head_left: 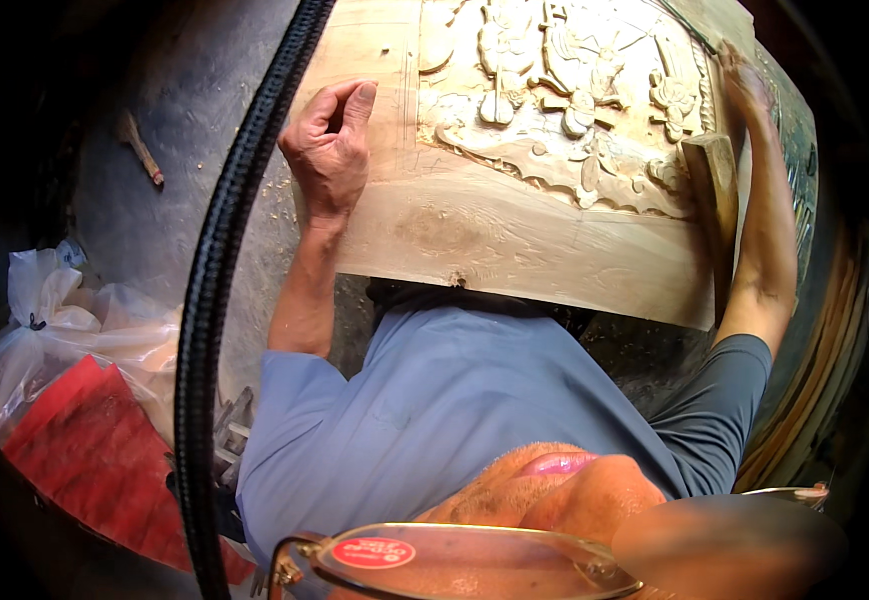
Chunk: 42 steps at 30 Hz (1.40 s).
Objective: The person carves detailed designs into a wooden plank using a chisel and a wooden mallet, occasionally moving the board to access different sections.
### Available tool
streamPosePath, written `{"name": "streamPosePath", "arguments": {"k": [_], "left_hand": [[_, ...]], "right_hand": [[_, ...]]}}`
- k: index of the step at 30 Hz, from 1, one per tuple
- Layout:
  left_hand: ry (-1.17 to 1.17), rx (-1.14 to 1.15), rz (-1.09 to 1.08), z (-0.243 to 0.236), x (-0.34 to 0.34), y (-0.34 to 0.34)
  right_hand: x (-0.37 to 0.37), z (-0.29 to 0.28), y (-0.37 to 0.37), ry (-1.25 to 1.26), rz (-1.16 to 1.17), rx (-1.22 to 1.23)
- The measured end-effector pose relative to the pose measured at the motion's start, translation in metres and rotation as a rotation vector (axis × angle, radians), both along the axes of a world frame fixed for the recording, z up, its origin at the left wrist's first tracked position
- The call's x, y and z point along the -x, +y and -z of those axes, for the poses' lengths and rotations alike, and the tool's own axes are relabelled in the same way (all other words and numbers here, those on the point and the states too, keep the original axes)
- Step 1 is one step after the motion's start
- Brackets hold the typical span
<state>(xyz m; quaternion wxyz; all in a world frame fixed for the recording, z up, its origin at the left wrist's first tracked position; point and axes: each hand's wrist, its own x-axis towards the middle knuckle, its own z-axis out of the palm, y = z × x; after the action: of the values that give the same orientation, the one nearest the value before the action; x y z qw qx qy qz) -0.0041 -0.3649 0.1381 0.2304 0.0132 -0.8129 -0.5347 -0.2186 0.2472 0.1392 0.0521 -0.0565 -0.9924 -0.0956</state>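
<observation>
A pale wooden panel [515,235] lies in front of me, carved in relief with figures, flowers and a scalloped border. Over its plain left margin, my left hand [330,150] is closed, thumb pressed to the curled forefinger. Whatever it holds, if anything, is hidden. My right hand [745,85] rests along the panel's far right edge with its fingers stretched out, partly washed out by bright light. Close to those fingertips runs a thin dark cord or rod [690,30]; I cannot tell which. A squared wooden block [711,185] stands at the panel's right side, beside my right forearm.
A row of slim tools [805,215] lies beyond my right arm, above curved wooden strips [820,350]. On the left are a short red-tipped stick [142,150], a tied plastic bag [45,310] and red material [90,440]. A black braided cord [220,250] crosses the foreground.
</observation>
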Motion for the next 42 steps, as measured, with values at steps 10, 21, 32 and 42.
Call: {"name": "streamPosePath", "arguments": {"k": [10, 21, 32, 42], "left_hand": [[0.005, -0.01, 0.019, -0.006, -0.004, -0.001], [0.191, 0.251, -0.011, -0.01, -0.004, 0.002], [0.571, 0.597, 0.542, -0.04, -0.05, 0.052], [0.612, 0.833, 0.576, -0.031, -0.053, 0.046]], "right_hand": [[-0.006, -0.008, -0.051, 0.06, 0.012, 0.027], [-0.1, -0.078, -0.146, 0.278, -0.155, 0.412], [-0.339, -0.074, -0.321, -0.079, -0.192, 1.563], [-0.366, -0.055, -0.323, 0.011, -0.415, 1.238]]}}
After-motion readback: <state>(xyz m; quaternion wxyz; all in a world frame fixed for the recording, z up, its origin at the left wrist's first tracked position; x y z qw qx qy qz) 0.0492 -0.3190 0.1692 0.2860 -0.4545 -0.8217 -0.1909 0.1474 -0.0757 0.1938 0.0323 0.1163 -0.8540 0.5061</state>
